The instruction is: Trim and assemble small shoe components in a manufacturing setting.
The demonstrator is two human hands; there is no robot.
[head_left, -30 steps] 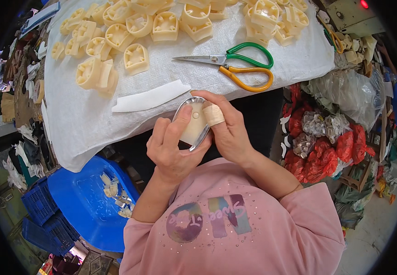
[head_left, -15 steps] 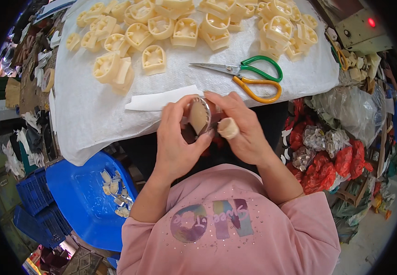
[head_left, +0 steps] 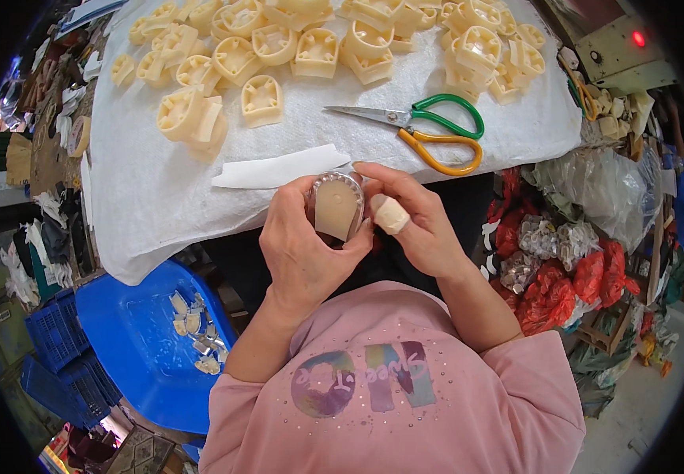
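Note:
In my left hand (head_left: 295,249) is a shoe heel (head_left: 337,207) with a flat tan face turned up and a shiny, pleated silvery edge. The fingers and thumb close round its sides. My right hand (head_left: 421,229) is curled at the heel's right side, its index fingertip at the upper rim. A cream finger cover (head_left: 390,215) sits on the right thumb, beside the heel. Some right fingers are hidden. Just beyond the hands, a white strip (head_left: 279,168) lies on the white cloth (head_left: 140,178). Scissors (head_left: 409,122) with one green and one orange handle rest to the right of it.
Many cream plastic heels (head_left: 261,103) are piled across the far side of the table. A blue basin (head_left: 129,347) at lower left holds several shiny heel-like pieces (head_left: 196,324). Red plastic bags (head_left: 543,304) and clear bags (head_left: 595,197) lie at right.
The heel has turned so its tan face now shows broadly upward, and it has shifted slightly left with my left hand. My right thumb has tilted. The strip and scissors stay put.

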